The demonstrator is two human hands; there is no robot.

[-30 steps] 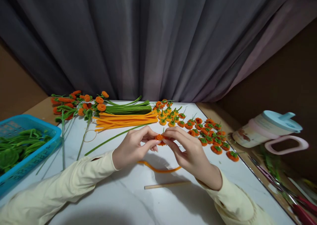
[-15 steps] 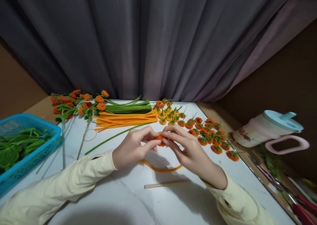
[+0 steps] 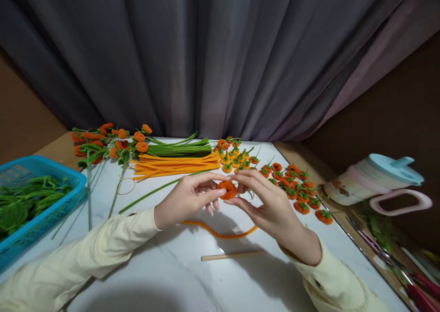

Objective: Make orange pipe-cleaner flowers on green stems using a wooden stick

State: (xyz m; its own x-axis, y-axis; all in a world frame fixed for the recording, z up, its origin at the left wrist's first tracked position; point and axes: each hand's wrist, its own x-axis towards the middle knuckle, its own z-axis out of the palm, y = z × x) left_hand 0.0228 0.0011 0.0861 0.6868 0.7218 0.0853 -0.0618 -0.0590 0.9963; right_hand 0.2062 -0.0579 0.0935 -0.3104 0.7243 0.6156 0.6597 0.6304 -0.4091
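Observation:
Between my two hands, above the white tabletop, is a small orange pipe-cleaner pumpkin [image 3: 228, 189] with a dark hole at its centre. My left hand [image 3: 192, 194] pinches its left side between thumb and fingers. The fingertips and thumb of my right hand [image 3: 264, 206] close around its right side. Below lie an orange pipe cleaner [image 3: 220, 234] in a loose curve and a thin wooden stick [image 3: 232, 255]. Behind my hands are a bundle of orange pipe cleaners [image 3: 175, 164], a bundle of green ones [image 3: 180, 150] and one loose green pipe cleaner [image 3: 147, 197].
On the right lie several finished pumpkins [image 3: 302, 195] with green tops. Stemmed orange pieces [image 3: 140, 142] rest at the back left, near a blue basket [image 3: 80, 183] of green leaves. A lidded cup [image 3: 374, 179] and red-handled pliers [image 3: 415, 293] are at the far right.
The orange pumpkin has turned so its round face and centre hole show. My hands have spread slightly apart around it.

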